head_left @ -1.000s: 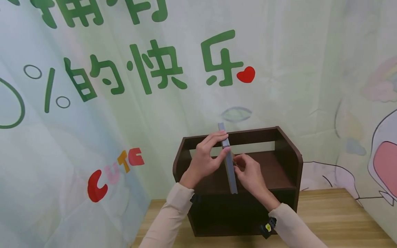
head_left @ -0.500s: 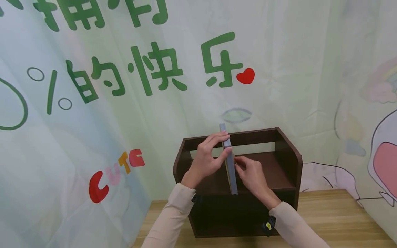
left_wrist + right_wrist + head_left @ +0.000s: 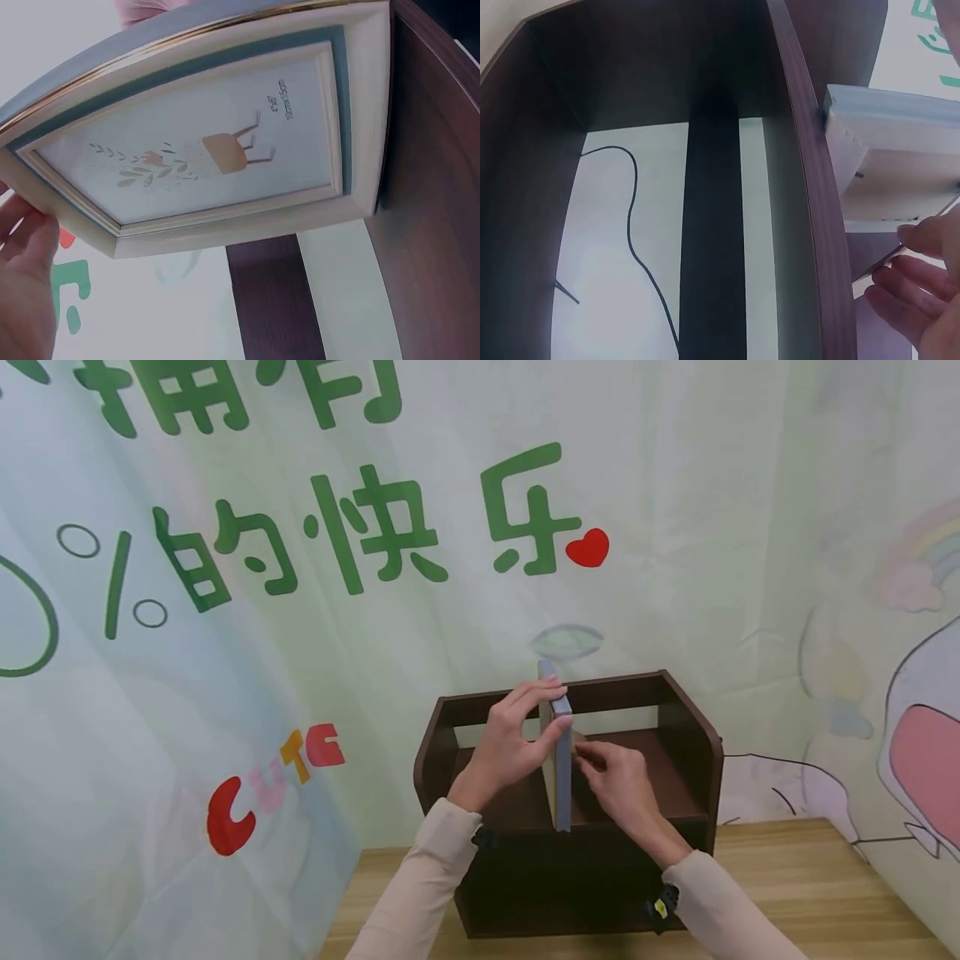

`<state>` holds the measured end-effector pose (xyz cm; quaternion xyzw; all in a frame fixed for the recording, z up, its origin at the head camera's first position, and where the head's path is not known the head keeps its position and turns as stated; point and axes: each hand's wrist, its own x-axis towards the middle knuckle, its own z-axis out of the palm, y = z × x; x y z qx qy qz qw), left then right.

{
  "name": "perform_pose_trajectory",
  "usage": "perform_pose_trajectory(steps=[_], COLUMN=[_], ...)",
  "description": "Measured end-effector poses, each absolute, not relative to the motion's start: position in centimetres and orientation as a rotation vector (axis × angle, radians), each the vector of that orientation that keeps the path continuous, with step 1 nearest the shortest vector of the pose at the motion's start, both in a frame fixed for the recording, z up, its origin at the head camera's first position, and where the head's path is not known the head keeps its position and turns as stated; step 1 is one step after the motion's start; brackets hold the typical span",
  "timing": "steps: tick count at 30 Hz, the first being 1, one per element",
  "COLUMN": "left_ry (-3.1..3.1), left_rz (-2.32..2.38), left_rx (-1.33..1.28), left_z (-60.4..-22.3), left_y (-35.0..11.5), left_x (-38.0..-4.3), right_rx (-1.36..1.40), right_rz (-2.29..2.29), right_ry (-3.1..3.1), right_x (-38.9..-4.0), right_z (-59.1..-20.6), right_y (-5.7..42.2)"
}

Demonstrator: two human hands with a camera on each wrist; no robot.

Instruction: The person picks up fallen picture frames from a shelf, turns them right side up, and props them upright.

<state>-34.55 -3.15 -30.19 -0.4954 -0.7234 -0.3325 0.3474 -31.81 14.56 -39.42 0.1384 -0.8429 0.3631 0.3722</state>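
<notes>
A photo frame point(image 3: 562, 777) stands edge-on on the upper board of a dark brown desk shelf point(image 3: 690, 747). Its cream and teal front shows a print of an animal point(image 3: 225, 154) in the left wrist view. My left hand point(image 3: 506, 739) holds the frame by its upper edge, thumb on the near side and fingers over the top. Behind the frame, my right hand point(image 3: 618, 777) pinches a thin flat piece point(image 3: 879, 262), apparently the frame's stand, between thumb and fingers. In the right wrist view the frame's pale back point(image 3: 907, 184) faces that hand.
The shelf's raised side panels and back rail point(image 3: 607, 693) surround the upper board; a dark lower compartment point(image 3: 555, 877) lies beneath. It stands on a wood-grain table point(image 3: 795, 877) against a printed curtain point(image 3: 705, 568). A thin black line point(image 3: 634, 225) shows through the shelf's rear opening.
The photo frame has turned and shifted slightly right, showing more of its left face. Both hands have moved a little right with it, keeping their holds.
</notes>
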Motion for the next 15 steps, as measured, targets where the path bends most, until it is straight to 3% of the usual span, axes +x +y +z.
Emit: perform_pose_trajectory(steps=[15], left_ry=[-1.835], left_rz=[-0.867], left_rx=[-1.357], left_z=[-30.1], left_y=[-0.1], left_x=[-35.3], right_rx=[0.299], right_rz=[0.851], right_ry=[-2.125], right_x=[-31.2], right_z=[-39.8], right_y=[16.7])
